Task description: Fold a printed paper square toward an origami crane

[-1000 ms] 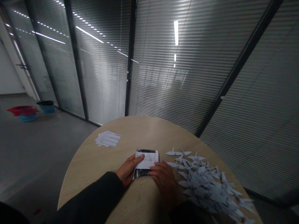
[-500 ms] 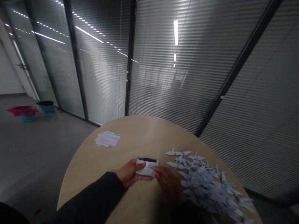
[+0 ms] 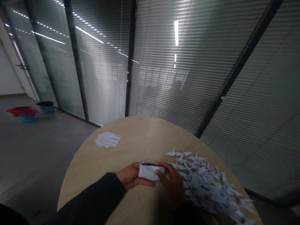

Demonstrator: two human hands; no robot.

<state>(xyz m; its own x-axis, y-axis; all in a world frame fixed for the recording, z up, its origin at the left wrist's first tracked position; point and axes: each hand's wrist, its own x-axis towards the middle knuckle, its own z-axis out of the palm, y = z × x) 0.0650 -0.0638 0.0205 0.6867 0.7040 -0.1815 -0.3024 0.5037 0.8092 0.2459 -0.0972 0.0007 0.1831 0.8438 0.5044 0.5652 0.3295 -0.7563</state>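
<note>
The person's left hand (image 3: 130,177) is curled, its fingers cupped under and around the left end of a folded white paper (image 3: 150,171), while the right hand (image 3: 171,187) grips the right end, thumb pressed on the paper's near face and fingers arched over its far corner. The paper sits between the hands, held low just above or against the round wooden table (image 3: 142,134), though contact with the top is hard to tell. Its long axis runs crosswise in front of the person, left to right, dipping slightly toward the right end, and a dark printed strip shows along its far edge. Just beside the right hand lies a large heap of paper cranes (image 3: 208,186), spreading toward the table's right edge, their points aimed every which way. Well to the left, a small stack of printed paper slips (image 3: 108,139) lies flat on the table.
</note>
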